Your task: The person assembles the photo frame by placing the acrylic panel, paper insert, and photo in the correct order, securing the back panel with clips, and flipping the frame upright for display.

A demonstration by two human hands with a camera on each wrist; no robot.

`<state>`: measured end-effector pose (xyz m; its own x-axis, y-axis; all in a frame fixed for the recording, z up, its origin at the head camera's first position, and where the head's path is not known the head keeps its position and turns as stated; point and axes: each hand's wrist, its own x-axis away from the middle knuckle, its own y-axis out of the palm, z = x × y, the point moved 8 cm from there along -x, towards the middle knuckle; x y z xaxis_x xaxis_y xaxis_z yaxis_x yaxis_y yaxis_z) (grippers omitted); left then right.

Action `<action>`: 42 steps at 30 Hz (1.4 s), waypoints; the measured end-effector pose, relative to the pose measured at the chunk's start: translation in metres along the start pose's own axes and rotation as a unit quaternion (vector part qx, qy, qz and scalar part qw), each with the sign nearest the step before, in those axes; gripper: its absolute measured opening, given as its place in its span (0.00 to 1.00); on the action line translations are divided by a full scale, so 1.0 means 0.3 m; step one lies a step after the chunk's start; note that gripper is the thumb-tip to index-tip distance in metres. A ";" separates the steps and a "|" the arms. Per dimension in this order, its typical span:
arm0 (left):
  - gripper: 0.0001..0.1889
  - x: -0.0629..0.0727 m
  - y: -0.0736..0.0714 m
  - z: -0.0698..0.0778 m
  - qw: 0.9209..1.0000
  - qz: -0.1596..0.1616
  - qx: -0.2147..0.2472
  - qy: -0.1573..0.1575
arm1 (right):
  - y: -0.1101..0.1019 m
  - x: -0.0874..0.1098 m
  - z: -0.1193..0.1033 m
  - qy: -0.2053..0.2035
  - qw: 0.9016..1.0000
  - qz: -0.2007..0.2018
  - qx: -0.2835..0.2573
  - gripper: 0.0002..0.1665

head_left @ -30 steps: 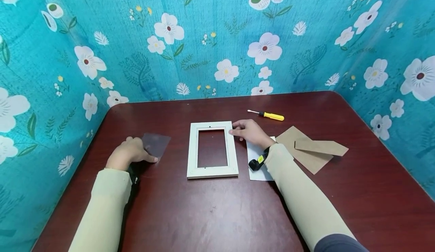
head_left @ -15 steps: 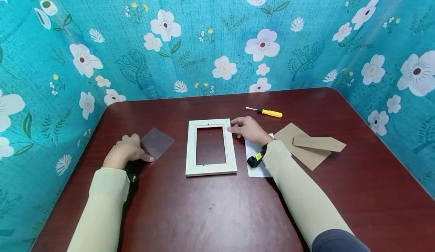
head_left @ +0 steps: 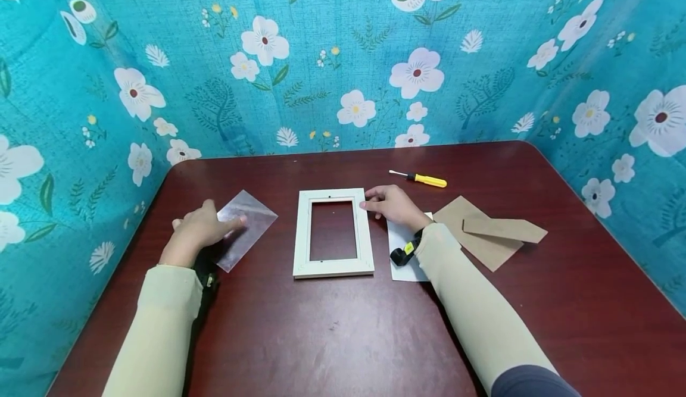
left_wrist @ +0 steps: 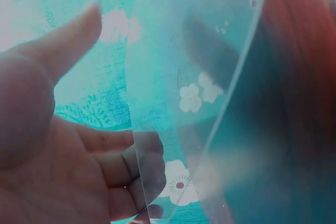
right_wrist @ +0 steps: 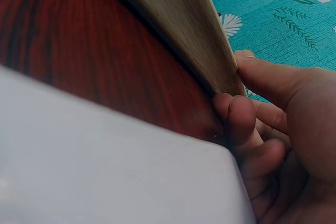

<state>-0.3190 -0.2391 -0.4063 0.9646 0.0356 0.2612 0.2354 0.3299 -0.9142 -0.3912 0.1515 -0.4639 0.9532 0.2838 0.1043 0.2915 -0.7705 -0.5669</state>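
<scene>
While the right hand (head_left: 393, 205) pinches the right edge of the white frame (head_left: 302, 233) near its far corner, thumb on top and fingers curled at the side, we see the left hand (head_left: 199, 230) loose, thumb held apart from the fingers. We put that hand at the left side of the clear sheet (head_left: 256, 224), thumb over it in the head view; contact we can't tell. Frame lies flat mid-table, well right of the clear sheet. Under the right wrist we note a white sheet (head_left: 399, 235); right of that, a brown board (head_left: 489, 255) with its brown leg (head_left: 506, 230) across it. Farther back, a yellow-handled screwdriver (head_left: 430, 181). Dark red table (head_left: 332, 337), teal floral curtain (head_left: 316, 22) behind.
</scene>
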 end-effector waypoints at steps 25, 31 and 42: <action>0.29 0.050 -0.030 -0.067 0.973 -0.067 0.214 0.059 | 0.002 0.020 -0.011 -0.015 1.000 0.007 0.001 0.24; 0.23 0.039 0.003 -0.114 0.953 -0.094 0.280 0.072 | 0.006 0.020 -0.008 -0.005 1.000 0.007 0.003 0.25; 0.24 0.050 0.022 -0.150 0.919 -0.075 0.378 0.081 | -0.004 0.024 -0.009 -0.011 1.000 0.007 0.000 0.26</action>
<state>-0.2978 -0.2789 -0.4223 0.9472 -0.1848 0.2620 0.2771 0.8829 -0.3792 -0.3846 0.1528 -0.4602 0.9550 0.2858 0.0794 0.2791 -0.7748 -0.5673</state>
